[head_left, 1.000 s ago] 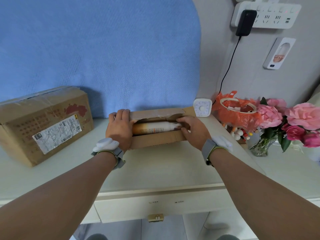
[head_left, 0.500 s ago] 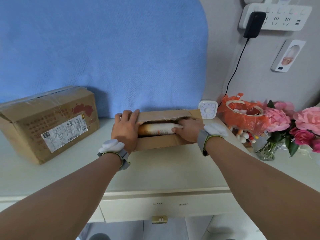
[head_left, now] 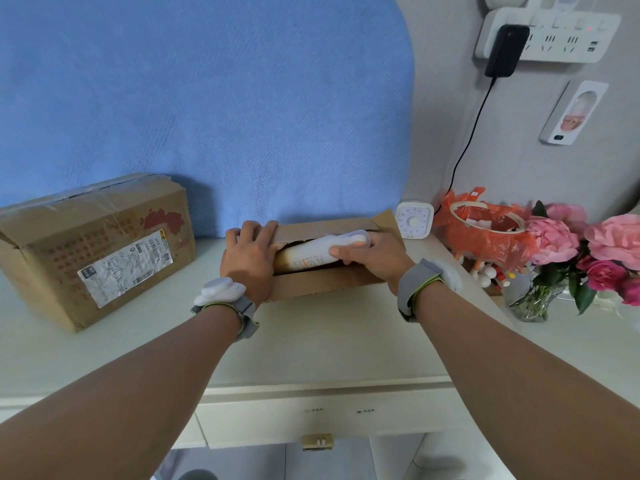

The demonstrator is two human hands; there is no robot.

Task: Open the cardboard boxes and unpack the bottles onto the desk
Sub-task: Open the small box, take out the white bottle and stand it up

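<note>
The right hand (head_left: 375, 258) is gripping the cap end of a white bottle (head_left: 320, 252) tilting out of the small open box (head_left: 322, 282), while the left hand (head_left: 247, 261) is holding the box's left end on the desk (head_left: 329, 344).

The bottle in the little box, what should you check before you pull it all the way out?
1. Small box flaps open: ok.
2. Right hand grips the bottle near its cap: ok.
3. Left hand steadies the box's left end: ok.
4. Bottle's left end free of the box: cannot tell, hidden.
5. Bare desk in front for setting it down: ok.
6. Big box opened: not ok.
</note>
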